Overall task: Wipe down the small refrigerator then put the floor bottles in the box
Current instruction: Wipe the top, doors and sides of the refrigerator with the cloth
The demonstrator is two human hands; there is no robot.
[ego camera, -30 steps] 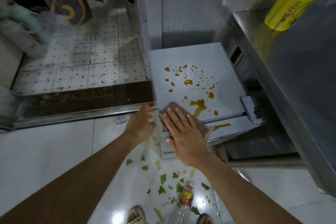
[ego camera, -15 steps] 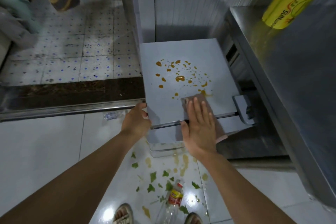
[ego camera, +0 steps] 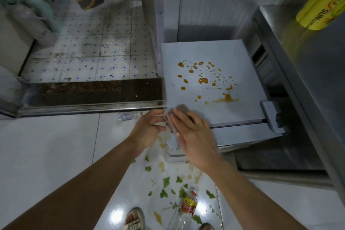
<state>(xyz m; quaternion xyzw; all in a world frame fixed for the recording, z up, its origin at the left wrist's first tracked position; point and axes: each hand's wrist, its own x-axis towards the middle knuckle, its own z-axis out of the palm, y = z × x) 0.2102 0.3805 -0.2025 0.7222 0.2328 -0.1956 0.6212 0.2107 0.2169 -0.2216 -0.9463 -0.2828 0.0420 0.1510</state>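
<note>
The small grey refrigerator (ego camera: 188, 52) stands against the wall, its top spotted with orange-brown sauce (ego camera: 203, 80) and a smear near the front right. My right hand (ego camera: 194, 134) lies flat, fingers straight, pressing a brownish cloth (ego camera: 180, 108) onto the front left corner of the top. My left hand (ego camera: 149, 127) is at that same corner beside the cloth, fingers loosely curled at the fridge's edge. A clear plastic bottle (ego camera: 187, 205) with a red and yellow label lies on the white floor by my feet.
Green leaf scraps (ego camera: 166, 181) and sauce drips litter the glossy floor below the fridge. A steel counter (ego camera: 308, 73) with a yellow roll (ego camera: 321, 5) stands at right. A metal door threshold (ego camera: 89, 107) and a dirty tiled room lie at left. A small wrapper (ego camera: 125, 116) lies near the threshold.
My right hand has swept the cloth leftward from the front right of the fridge top to its front left corner, leaving a smear. My left hand stayed at the corner.
</note>
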